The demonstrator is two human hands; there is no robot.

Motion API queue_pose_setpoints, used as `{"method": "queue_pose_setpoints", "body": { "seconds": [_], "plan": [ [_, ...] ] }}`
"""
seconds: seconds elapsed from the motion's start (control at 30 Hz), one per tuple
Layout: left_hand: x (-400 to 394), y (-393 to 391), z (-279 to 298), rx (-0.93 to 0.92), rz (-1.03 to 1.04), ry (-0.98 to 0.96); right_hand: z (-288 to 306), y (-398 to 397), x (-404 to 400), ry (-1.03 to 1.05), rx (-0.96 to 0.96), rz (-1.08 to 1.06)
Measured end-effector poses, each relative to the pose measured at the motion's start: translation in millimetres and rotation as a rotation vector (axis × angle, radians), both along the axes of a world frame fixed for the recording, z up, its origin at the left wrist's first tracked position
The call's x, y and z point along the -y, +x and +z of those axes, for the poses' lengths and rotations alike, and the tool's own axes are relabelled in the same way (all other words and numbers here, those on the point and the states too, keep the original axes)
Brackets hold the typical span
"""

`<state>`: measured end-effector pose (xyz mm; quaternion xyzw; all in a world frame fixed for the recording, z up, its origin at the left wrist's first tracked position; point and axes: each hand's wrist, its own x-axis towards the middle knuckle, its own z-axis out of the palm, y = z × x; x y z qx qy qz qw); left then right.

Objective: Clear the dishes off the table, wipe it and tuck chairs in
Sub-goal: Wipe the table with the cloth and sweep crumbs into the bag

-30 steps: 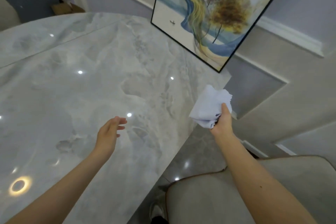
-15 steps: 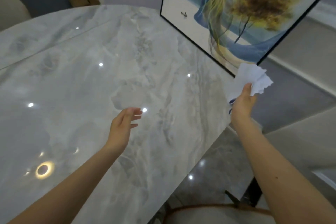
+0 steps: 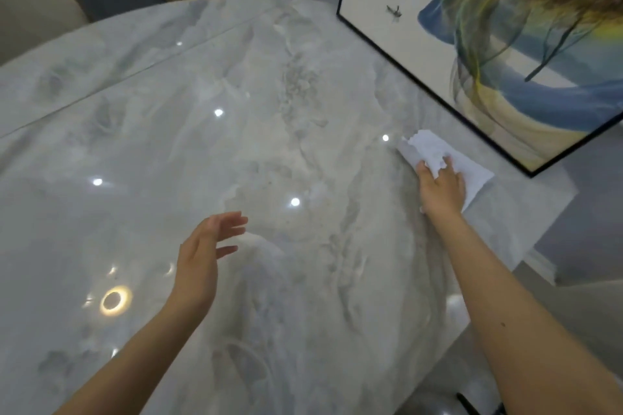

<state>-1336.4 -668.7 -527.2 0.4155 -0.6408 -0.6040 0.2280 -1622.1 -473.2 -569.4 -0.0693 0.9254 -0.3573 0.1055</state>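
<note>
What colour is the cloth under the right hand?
White, plain; the head view shows the cloth on the table.

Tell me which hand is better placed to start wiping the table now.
Right. The right hand already presses the white cloth onto the marble table beside the framed picture; the left hand hovers open, holding nothing.

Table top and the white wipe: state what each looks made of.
Table top: polished marble or a marble-look slab, grey-veined, glossy, mirroring ceiling lights. White wipe under the right hand: thin paper or tissue, matte, with a crumpled, ragged edge; a thin cloth is possible.
</note>
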Motion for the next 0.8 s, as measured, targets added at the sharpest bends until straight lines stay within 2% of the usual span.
{"method": "queue_pose_setpoints", "body": {
  "seconds": [0.1, 0.27, 0.53, 0.8],
  "plan": [
    [7, 8, -7, 0.008, 0.046, 0.005, -1, -9, 19, 0.015, 0.051, 0.071],
    [11, 14, -4, -0.027, 0.049, 0.023, -4, 21, 40, -0.18, 0.188, 0.196],
    [15, 21, 32, -0.109, 0.025, 0.056, 11, 130, 45, -0.32, 0.399, 0.368],
    [17, 55, 58, -0.15, -0.001, 0.095, 12, 240, 36, -0.295, 0.653, 0.33]
  ]
}}
